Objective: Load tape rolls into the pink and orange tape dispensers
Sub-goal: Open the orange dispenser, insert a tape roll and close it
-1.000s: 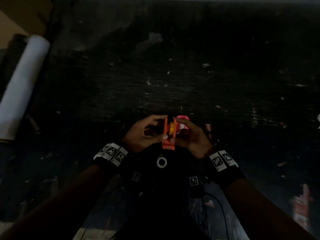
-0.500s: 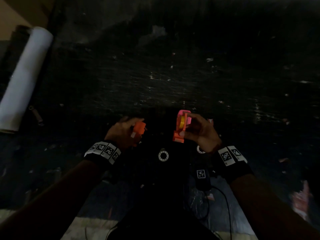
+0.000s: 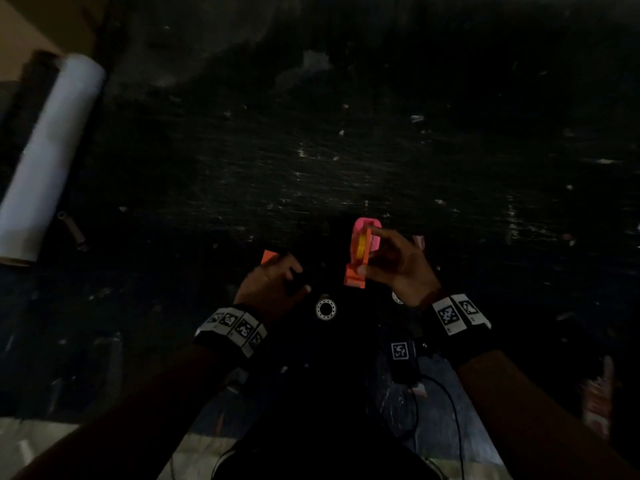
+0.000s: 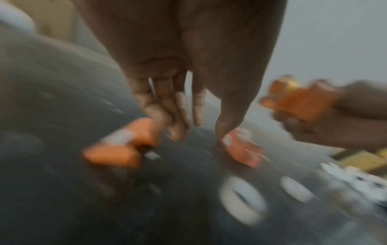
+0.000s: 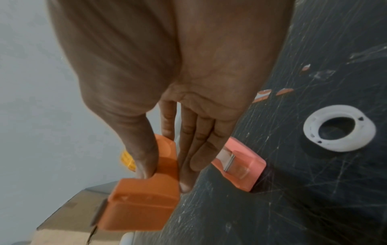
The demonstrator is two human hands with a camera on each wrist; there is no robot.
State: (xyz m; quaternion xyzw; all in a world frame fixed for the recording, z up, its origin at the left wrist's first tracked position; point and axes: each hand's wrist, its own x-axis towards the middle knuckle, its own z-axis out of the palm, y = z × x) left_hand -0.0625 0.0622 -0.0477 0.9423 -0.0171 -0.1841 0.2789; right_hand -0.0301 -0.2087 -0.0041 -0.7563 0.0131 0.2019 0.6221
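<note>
Our right hand (image 3: 401, 268) pinches the orange dispenser (image 3: 356, 265) with its yellow tape roll (image 3: 362, 245). Left of that dispenser, our left hand (image 3: 273, 289) hangs with loose, slightly spread fingers over an orange piece (image 3: 269, 257).

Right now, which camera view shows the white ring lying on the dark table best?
The right wrist view: the white ring is sharp and unobstructed. In the head view it is small and dim. The left wrist view shows only blurred white ovals.

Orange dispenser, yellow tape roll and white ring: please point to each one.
orange dispenser (image 5: 144, 205), right wrist view, on its flat side.
yellow tape roll (image 5: 127, 160), right wrist view, on its visible edge.
white ring (image 5: 339, 130), right wrist view, on its rim.
</note>
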